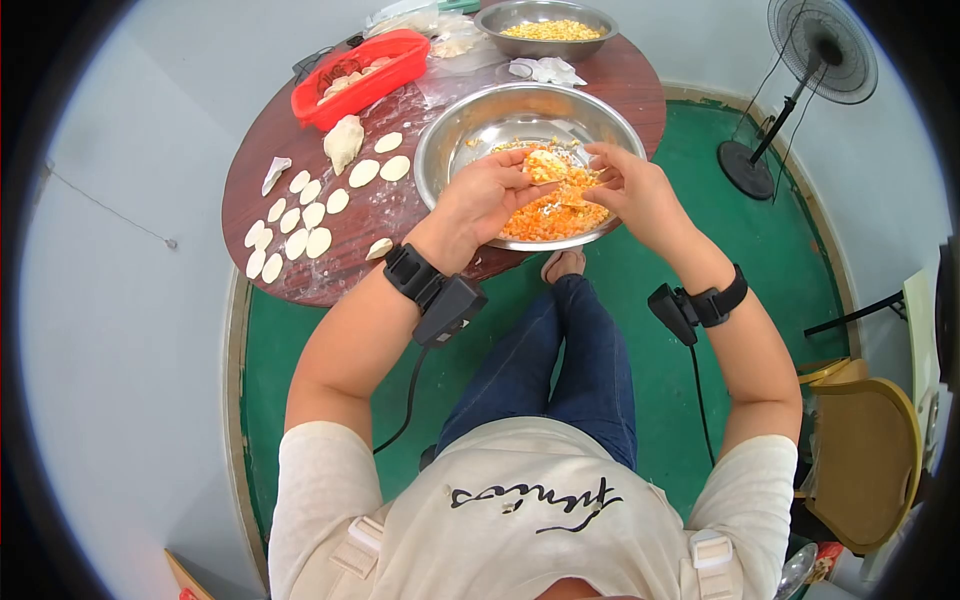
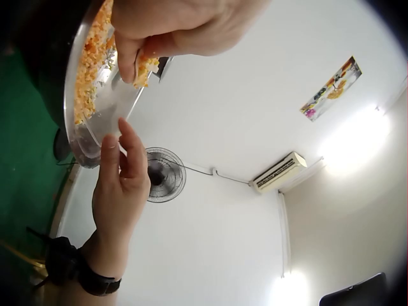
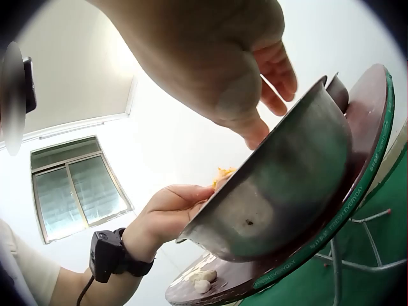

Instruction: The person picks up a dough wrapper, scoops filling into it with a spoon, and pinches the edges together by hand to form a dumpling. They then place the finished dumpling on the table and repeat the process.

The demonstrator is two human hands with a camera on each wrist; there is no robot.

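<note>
Left hand [image 1: 485, 197] pinches filled wrapper [image 1: 546, 166] above steel basin [image 1: 455, 130], likely so spilled filling [image 1: 545, 225] drops back inside. Right hand [image 1: 640, 197] at basin's right rim, fingers parted, seemingly empty. Dough rounds [image 1: 313, 214] left of basin, presumably within reach.

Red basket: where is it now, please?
In the head view, the red basket stands on the table's far left side, just beyond the dough lump.

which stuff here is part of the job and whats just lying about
Likely part of the job:
food piece in the left hand
orange filling
large metal bowl
flat dough rounds
dough lump

Apparently just there:
standing fan
chair
air conditioner
</note>
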